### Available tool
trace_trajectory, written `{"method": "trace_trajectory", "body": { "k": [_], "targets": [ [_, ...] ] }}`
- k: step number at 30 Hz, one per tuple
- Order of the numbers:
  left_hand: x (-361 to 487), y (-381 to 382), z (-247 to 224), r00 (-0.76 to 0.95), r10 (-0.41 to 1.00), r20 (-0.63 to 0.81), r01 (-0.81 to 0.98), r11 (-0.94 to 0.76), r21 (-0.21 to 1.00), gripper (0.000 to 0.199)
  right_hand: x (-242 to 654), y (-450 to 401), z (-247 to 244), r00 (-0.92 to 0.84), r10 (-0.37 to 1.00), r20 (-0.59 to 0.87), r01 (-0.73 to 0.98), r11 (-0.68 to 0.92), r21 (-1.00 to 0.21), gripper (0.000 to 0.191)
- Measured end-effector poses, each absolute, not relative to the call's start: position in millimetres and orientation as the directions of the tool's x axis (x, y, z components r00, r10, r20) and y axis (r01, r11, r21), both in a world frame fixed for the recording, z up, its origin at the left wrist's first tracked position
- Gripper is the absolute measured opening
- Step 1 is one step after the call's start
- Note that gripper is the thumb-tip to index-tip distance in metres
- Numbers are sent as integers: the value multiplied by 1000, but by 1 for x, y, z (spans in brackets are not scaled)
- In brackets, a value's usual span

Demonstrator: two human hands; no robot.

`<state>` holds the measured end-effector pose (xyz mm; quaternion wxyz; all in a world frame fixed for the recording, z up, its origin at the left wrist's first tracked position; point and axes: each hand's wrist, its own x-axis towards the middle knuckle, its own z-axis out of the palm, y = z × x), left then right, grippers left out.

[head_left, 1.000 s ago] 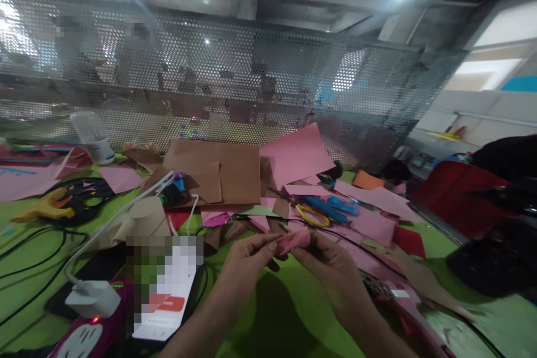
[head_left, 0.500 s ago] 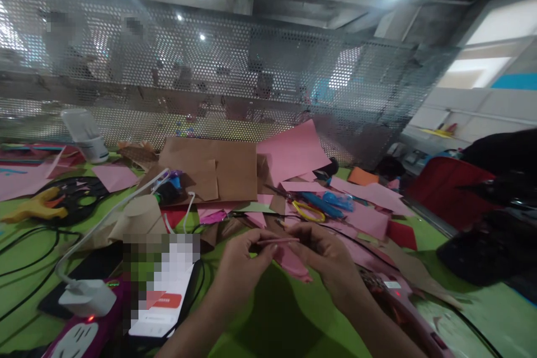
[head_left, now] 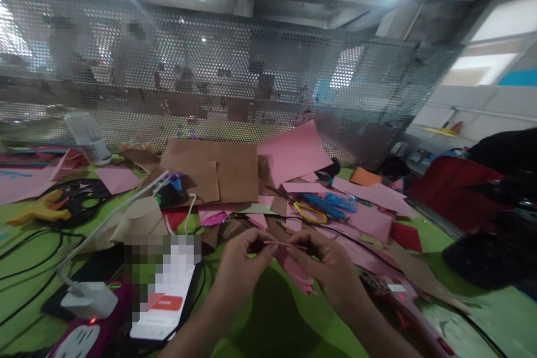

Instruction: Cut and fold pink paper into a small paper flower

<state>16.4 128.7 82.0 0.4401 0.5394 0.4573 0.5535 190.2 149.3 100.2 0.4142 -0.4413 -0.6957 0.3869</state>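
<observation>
Between my two hands is a piece of pink paper (head_left: 296, 272), folded along its top, its lower end hanging down with a ragged tip. My left hand (head_left: 247, 260) pinches the top edge between thumb and fingers. On the other side my right hand (head_left: 321, 260) pinches the same paper, its thumb lying over the front. The fingertips behind the paper are partly hidden. Both hands are above the green tabletop (head_left: 277, 319). Just beyond them lie pink paper scraps (head_left: 259, 221) and yellow-handled scissors (head_left: 310, 212).
Left of my arms are a phone (head_left: 165, 296), a purple power strip (head_left: 79, 341) with a white charger (head_left: 90, 299), and a yellow glue gun (head_left: 39, 210). A pink device (head_left: 398, 296) lies at the right. Brown cardboard (head_left: 235, 170) and a perforated metal screen (head_left: 210, 78) stand behind.
The paper's lower end hangs a little further down and its folded top edge looks thinner. My hands have shifted very slightly, still pinching it. The view has moved a little.
</observation>
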Motion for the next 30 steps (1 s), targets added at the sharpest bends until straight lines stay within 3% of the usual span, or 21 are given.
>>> {"method": "trace_trajectory", "body": {
  "k": [15,30],
  "targets": [
    [13,130,83,-21,970,243,47,-242,969,7,192,151,96,-272,934,233,291,310,-905,12],
    [16,132,77,-5,984,178,-14,-178,984,12,192,152,94,-272,949,161,213,223,-951,22]
  ]
}}
